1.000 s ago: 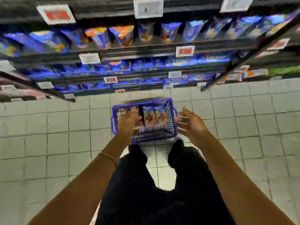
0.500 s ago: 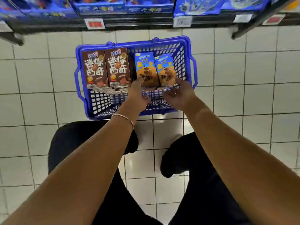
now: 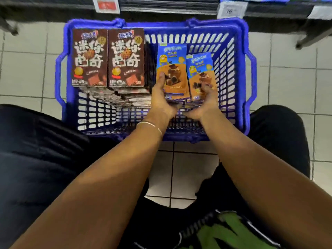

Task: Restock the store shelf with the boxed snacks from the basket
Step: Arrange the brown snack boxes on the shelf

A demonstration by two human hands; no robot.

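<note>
A blue plastic basket [image 3: 240,72] stands on the tiled floor in front of me. Inside on the left stand two stacks of brown cookie boxes [image 3: 107,58]. On the right are blue-and-orange snack boxes. My left hand [image 3: 161,101] grips the left blue box [image 3: 172,56] at its lower end, thumb on its face. My right hand [image 3: 204,103] grips the right blue box [image 3: 201,69] at its lower end. Both boxes are tilted up out of the stack. More boxes lie under them, mostly hidden.
The bottom shelf edge [image 3: 170,6] with price tags [image 3: 106,4] runs along the top of the view, just beyond the basket. White floor tiles [image 3: 23,69] lie on both sides. My dark-trousered knees [image 3: 36,150] flank the basket's near side.
I have crouched lower and closer to the basket. Both hands went from reaching to gripping the two blue boxes, which are now lifted and tilted.
</note>
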